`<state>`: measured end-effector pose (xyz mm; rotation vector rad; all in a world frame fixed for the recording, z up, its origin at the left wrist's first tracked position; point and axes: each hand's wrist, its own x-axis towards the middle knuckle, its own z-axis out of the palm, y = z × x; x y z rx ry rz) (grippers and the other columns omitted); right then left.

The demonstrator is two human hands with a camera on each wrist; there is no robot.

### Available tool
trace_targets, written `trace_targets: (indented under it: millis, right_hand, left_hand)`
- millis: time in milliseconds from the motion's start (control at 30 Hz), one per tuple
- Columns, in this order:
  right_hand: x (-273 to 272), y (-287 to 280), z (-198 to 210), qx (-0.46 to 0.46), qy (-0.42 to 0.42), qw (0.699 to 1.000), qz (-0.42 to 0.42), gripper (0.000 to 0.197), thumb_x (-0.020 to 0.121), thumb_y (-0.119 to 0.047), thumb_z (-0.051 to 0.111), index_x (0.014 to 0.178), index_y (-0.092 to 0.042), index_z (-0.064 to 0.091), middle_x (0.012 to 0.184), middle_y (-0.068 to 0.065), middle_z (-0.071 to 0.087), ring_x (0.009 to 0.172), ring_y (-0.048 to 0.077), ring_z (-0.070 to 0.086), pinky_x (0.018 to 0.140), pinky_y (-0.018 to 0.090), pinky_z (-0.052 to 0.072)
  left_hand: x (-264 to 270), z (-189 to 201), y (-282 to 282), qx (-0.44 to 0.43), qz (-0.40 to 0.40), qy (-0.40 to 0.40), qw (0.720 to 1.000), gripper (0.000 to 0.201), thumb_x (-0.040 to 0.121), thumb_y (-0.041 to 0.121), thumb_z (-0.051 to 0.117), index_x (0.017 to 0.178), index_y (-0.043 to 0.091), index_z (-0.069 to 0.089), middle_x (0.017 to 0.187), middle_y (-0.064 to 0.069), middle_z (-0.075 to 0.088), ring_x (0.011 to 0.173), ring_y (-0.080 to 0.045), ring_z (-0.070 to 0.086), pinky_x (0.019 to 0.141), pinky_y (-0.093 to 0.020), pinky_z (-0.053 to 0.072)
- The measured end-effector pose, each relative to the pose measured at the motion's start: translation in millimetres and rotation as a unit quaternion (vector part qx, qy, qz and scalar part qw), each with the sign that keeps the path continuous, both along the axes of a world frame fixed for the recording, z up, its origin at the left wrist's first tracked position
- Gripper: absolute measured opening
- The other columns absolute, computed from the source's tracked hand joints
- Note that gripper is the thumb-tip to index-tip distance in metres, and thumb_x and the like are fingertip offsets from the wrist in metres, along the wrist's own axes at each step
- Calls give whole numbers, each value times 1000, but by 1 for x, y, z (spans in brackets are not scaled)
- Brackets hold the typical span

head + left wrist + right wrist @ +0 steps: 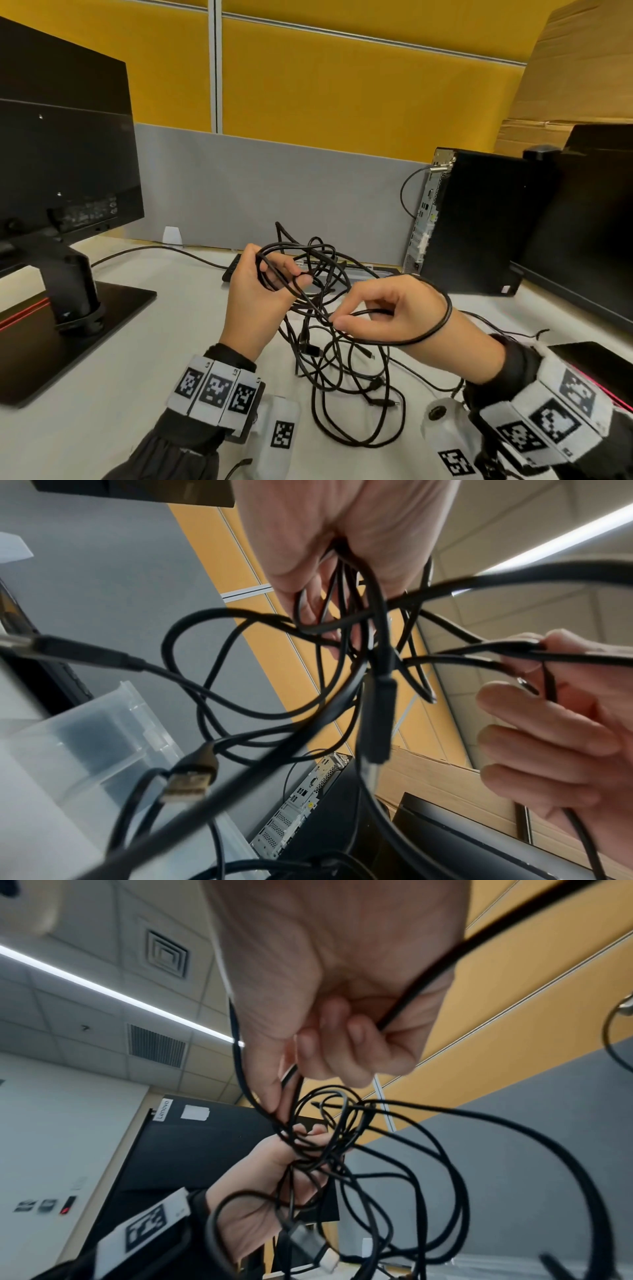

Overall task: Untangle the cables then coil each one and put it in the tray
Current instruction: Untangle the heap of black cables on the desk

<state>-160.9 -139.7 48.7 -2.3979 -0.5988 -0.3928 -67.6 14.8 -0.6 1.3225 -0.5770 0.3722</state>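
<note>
A tangle of black cables (329, 308) hangs between both hands above the white desk, its lower loops trailing onto the desk (356, 404). My left hand (260, 284) is raised, fingers curled round several strands (342, 593). My right hand (380, 315) pinches one strand between thumb and forefinger, and a loop of that cable runs round the back of the hand (445, 308). In the right wrist view the right hand (329, 1031) grips the cable with curled fingers. USB plugs (188, 780) dangle from the knot. A clear plastic tray (103, 739) lies below in the left wrist view.
A monitor on a black stand (68, 192) occupies the left of the desk. A black computer tower (479, 222) and a second monitor (589, 219) stand at the right. A keyboard (236, 267) lies behind the cables, before a grey partition (274, 192).
</note>
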Motion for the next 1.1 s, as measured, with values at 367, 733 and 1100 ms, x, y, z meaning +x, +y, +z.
trace_targets:
  millis: [367, 733, 1100]
  right_hand:
    - [-8, -13, -10, -65, -105, 990, -72, 4, 77, -35, 54, 74, -36, 53, 60, -20, 49, 54, 4, 45, 53, 6, 32]
    - [-11, -13, -4, -36, -120, 990, -57, 1, 78, -39, 56, 77, -38, 57, 68, -32, 57, 73, -10, 56, 63, -2, 36]
    - [-5, -16, -5, -27, -138, 980, -138, 9, 84, -30, 67, 78, -35, 63, 72, -19, 65, 82, 1, 60, 72, 7, 43]
  left_hand:
    - [5, -5, 1, -23, 15, -3, 1000, 29, 70, -9, 73, 86, 4, 52, 74, 5, 63, 70, 1, 62, 68, -10, 48]
    - [0, -7, -11, -103, -123, 123, 979, 14, 87, 3, 57, 101, 5, 56, 97, -8, 64, 82, -16, 69, 61, -24, 53]
    - [6, -13, -6, 30, -118, 111, 986, 62, 55, 4, 81, 105, -9, 47, 91, -2, 69, 89, -21, 67, 82, -35, 54]
